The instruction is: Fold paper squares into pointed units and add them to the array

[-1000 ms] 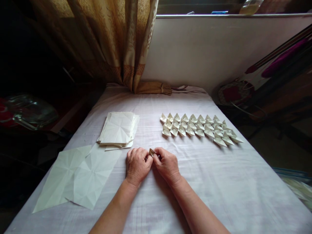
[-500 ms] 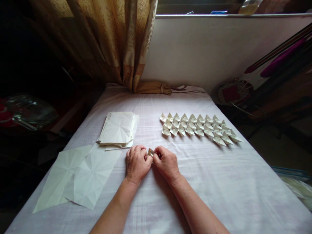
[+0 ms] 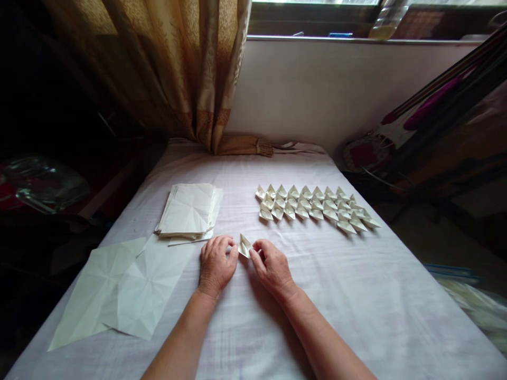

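One pale folded paper piece [image 3: 244,247], pointed and hollow.

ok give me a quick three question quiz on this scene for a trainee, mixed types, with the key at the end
1. Multiple choice: where is the stack of creased paper?
a) on the window ledge
b) to the left of the rows of folded pieces
c) between the hands

2. True or false: one single folded piece is between the left hand and the right hand.

3. Fill in the blank: the loose creased sheets lie nearer to the person's ____ hand.

Key: 1 b; 2 true; 3 left.
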Demonstrator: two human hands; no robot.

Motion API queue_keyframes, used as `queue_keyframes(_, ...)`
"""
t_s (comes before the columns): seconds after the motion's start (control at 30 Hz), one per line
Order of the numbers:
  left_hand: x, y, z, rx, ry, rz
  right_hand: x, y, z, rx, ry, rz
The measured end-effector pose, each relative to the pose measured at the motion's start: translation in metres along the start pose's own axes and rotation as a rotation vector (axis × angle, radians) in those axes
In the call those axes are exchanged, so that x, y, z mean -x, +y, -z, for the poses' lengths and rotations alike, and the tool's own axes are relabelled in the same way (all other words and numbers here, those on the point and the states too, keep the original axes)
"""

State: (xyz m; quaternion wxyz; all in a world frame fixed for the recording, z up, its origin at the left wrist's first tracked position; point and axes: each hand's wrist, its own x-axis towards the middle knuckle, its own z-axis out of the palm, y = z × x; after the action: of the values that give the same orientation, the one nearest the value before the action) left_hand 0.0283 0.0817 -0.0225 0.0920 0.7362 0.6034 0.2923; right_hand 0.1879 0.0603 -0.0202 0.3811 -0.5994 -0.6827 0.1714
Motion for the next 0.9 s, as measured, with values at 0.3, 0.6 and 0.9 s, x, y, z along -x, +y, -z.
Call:
queue_keyframes(0.3, 0.001, -0.002, -0.001, 0.005, -0.007, -0.002, 0.009, -0.005, 0.002, 0.158, -0.078, 0.144)
queue_keyframes(0.6, -0.001, -0.004, -0.002, -0.006, 0.004, -0.009, 0.005, 0.006, 0.005, 0.063, 0.117, 0.136)
queue_keyframes(0.9, -0.002, -0.004, 0.000, 0.015, 0.001, -0.037, 0.003, 0.066, 0.073, 0.278, 0.452, -0.075)
